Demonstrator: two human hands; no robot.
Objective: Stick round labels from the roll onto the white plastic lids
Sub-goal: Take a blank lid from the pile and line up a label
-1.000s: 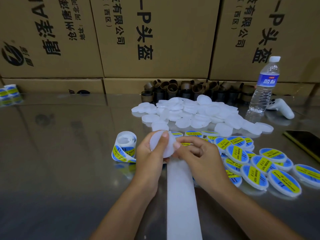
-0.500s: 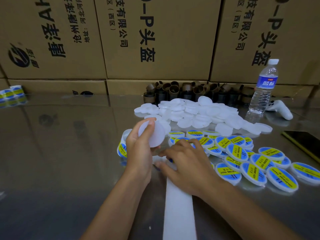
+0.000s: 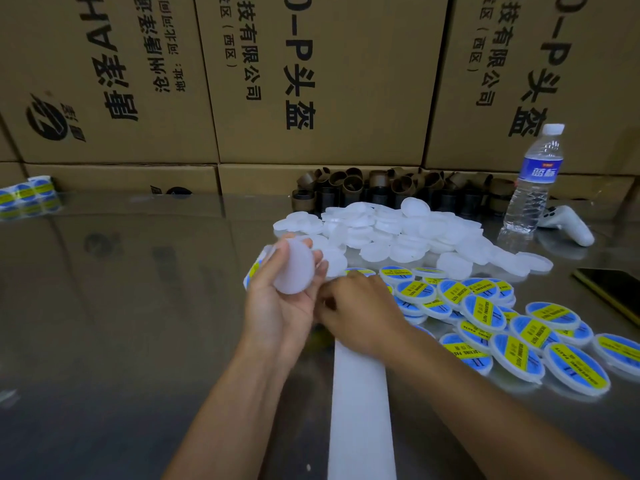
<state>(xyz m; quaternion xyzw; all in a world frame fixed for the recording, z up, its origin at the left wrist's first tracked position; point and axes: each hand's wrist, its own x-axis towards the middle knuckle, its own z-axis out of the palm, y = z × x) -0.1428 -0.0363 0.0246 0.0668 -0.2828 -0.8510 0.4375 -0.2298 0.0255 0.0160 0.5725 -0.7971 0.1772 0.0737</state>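
The blank lid (image 3: 294,268) stands on edge in the left hand (image 3: 277,313), thumb and fingers curled round its rim so the flat, frosted face is turned toward the right hand (image 3: 362,315), likely ready to take a label. That hand bends down over the head of the smooth white backing strip (image 3: 360,410), probably lifting a sticker; its fingertips are hidden, so I cannot tell whether they pinch anything. The label roll (image 3: 254,270) peeks out behind the left hand. Beyond lies a heap of matte plain lids (image 3: 398,226); to the right, glossy blue-and-yellow labelled lids (image 3: 502,327) overlap on the reflective table (image 3: 138,306)
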